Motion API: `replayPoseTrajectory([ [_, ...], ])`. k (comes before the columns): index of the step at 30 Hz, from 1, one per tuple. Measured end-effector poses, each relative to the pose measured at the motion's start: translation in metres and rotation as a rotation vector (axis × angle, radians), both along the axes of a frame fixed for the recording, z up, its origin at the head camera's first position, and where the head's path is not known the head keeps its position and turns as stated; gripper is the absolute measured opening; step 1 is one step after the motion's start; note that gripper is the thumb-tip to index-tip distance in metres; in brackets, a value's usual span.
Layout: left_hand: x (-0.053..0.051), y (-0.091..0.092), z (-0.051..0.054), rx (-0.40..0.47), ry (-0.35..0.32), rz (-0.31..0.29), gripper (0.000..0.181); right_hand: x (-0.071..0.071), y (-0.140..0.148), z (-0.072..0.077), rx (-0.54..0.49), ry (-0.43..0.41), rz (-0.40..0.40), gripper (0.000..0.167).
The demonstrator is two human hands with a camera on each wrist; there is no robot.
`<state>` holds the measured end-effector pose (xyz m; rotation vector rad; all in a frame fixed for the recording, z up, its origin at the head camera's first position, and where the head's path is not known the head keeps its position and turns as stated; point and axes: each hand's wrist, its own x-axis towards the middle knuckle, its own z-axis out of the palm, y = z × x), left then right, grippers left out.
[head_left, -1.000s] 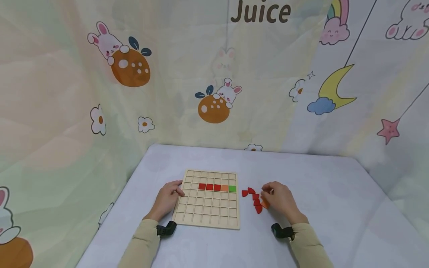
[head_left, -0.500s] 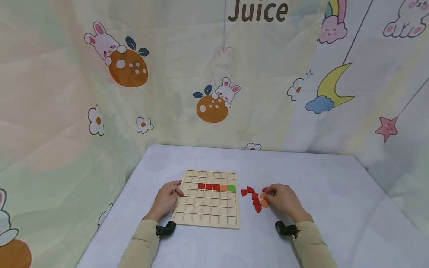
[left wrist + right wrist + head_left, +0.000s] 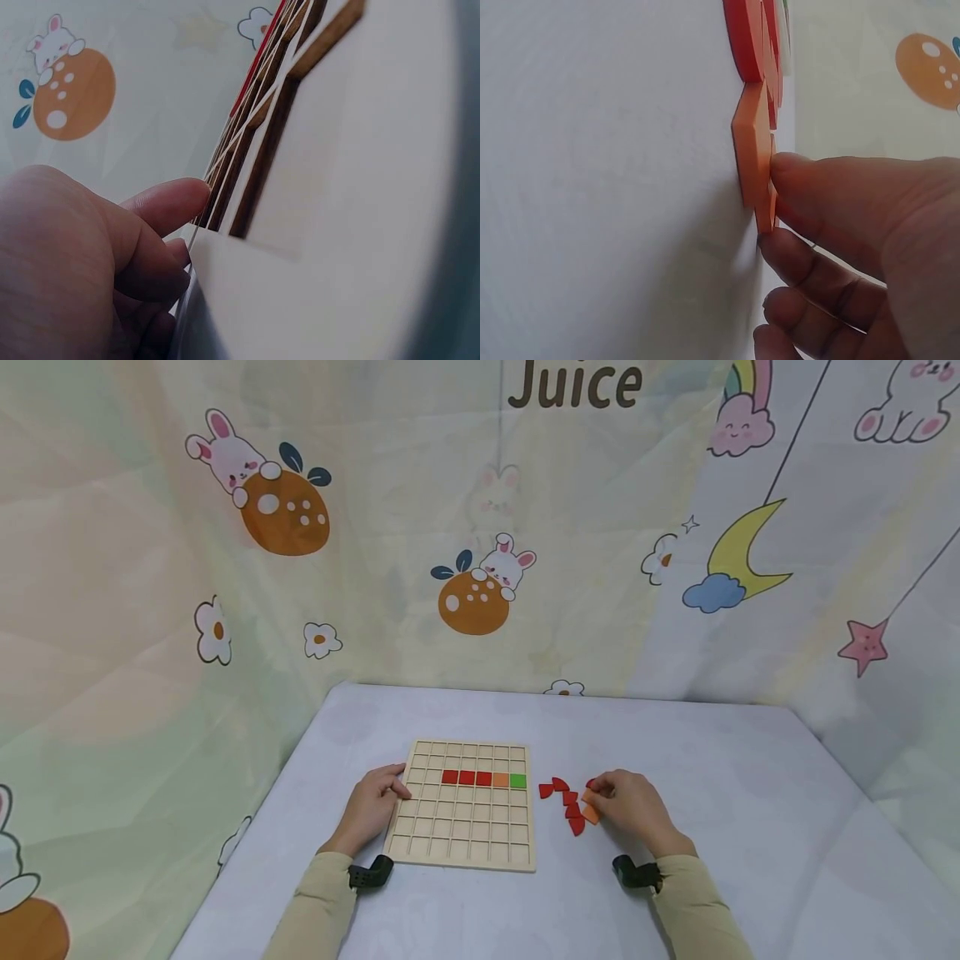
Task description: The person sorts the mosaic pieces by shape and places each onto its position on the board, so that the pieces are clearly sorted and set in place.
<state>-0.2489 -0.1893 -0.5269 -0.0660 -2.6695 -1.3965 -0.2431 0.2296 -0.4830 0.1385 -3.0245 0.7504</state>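
A square wooden grid board (image 3: 465, 843) lies on the table, with three red tiles (image 3: 467, 777), an orange tile (image 3: 500, 780) and a green tile (image 3: 517, 781) in one row. My left hand (image 3: 372, 802) holds the board's left edge, thumb on the rim. To the right of the board, my right hand (image 3: 632, 806) pinches an orange tile (image 3: 766, 210) between thumb and forefinger, low over the table. Another orange tile (image 3: 591, 815) lies right beside those fingertips. The fingers partly hide the pinched tile and a red piece (image 3: 591, 783) behind it.
Several loose red pieces (image 3: 572, 811), some with a curved edge, lie between the board and my right hand. The white table (image 3: 675, 735) meets a printed cloth backdrop (image 3: 390, 635) at its far edge. A black wrist camera (image 3: 636, 872) sits on my right wrist.
My right hand has shifted slightly right, then a little back left, uncovering more of the orange tiles and the red piece behind. My left hand stays on the board.
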Motion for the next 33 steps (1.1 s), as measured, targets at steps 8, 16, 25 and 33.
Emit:
replayPoseTrajectory([
  [8,0.0001,0.0,0.0007,-0.015,0.003,0.0,0.033,0.0002,0.0035,0.0019,0.015,0.002,0.001,0.024],
  [16,-0.0007,-0.0004,-0.0004,-0.017,0.006,0.004,0.033,0.0004,0.0057,0.0044,0.045,-0.021,0.028,0.024],
  [25,-0.0003,0.001,0.0009,-0.012,-0.015,0.003,0.033,0.0007,0.0081,0.0032,0.08,-0.019,0.036,0.024],
  [33,0.0008,0.0011,0.0022,-0.007,-0.014,0.007,0.032,0.0037,0.0091,0.006,0.029,-0.005,0.055,0.026],
])
